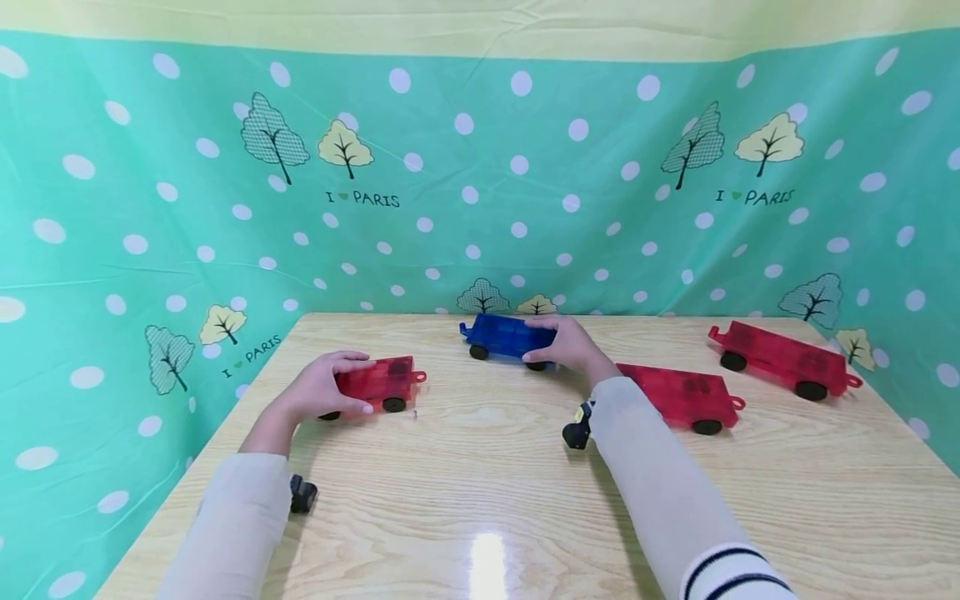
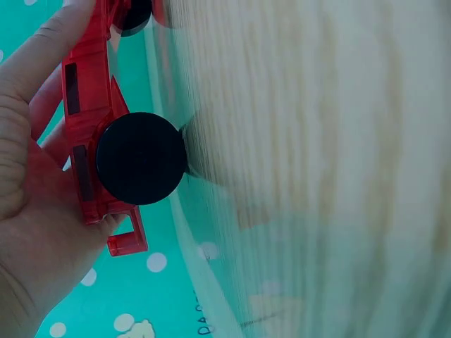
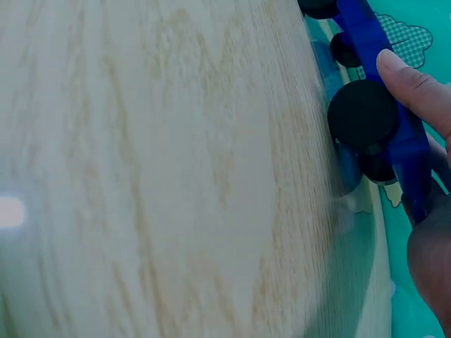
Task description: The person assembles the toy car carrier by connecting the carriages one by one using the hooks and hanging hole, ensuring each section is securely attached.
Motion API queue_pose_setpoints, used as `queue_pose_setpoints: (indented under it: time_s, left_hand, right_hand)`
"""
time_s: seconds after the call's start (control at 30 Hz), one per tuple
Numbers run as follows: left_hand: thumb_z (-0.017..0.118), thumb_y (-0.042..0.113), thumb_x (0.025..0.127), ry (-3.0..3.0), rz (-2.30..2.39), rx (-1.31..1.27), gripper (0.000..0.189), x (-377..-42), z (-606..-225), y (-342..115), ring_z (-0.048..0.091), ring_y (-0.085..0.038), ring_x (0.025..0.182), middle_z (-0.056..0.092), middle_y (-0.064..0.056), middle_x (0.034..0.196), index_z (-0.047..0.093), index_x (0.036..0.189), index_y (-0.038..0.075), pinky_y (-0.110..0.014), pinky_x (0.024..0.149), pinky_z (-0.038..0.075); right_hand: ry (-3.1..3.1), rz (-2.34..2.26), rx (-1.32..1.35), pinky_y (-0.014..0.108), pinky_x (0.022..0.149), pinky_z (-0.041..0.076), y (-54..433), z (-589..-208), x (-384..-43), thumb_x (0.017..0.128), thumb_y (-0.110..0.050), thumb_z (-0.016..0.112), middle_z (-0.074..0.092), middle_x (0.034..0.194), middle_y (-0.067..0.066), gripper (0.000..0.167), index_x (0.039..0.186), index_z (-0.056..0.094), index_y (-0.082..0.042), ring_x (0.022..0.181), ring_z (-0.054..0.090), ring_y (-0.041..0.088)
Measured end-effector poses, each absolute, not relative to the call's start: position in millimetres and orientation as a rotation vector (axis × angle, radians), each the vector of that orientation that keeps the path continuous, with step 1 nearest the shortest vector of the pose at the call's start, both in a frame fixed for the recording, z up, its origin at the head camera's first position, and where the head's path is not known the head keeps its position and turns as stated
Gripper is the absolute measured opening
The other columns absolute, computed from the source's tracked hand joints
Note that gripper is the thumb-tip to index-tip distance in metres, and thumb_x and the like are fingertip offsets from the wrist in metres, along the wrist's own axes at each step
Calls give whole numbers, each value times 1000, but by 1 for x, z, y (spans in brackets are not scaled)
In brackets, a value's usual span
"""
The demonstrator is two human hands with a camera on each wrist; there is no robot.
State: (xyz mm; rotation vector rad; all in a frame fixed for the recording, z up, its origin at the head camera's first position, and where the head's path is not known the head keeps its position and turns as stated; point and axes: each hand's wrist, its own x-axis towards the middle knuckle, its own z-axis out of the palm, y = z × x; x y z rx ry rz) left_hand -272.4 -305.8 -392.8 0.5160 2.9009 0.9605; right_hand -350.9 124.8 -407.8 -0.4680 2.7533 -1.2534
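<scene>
On the left of the table, my left hand (image 1: 324,390) grips a red toy wagon (image 1: 384,380) across its rear, thumb on the near side and fingers on the far side. The left wrist view shows that wagon's black wheel (image 2: 141,158) and its hook (image 2: 128,236) beside the palm. Near the table's back edge, my right hand (image 1: 567,343) holds a blue toy wagon (image 1: 504,335) by its right end. Its hook points left. In the right wrist view the thumb (image 3: 416,88) presses the side of the blue wagon above a black wheel (image 3: 363,117).
A second red wagon (image 1: 678,393) stands behind my right forearm, which hides its left end. Another red wagon (image 1: 783,357) is at the back right of the wooden table (image 1: 450,500). A green dotted cloth (image 1: 480,183) hangs behind the table and on both sides.
</scene>
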Motion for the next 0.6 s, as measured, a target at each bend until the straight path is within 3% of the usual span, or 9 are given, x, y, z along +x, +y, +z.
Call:
queue_pose_setpoints:
  time_s: [0.6]
  left_hand:
    - [90, 31, 68, 2899, 954, 450, 76, -273, -390, -303, 37, -43, 130, 48, -18, 140, 61, 133, 5, -54, 100, 42]
  right_hand:
    - [2697, -1252, -594, 44, 114, 26, 127, -405, -345, 75, -23, 86, 46, 148, 6, 68, 136, 59, -10, 142, 30, 29]
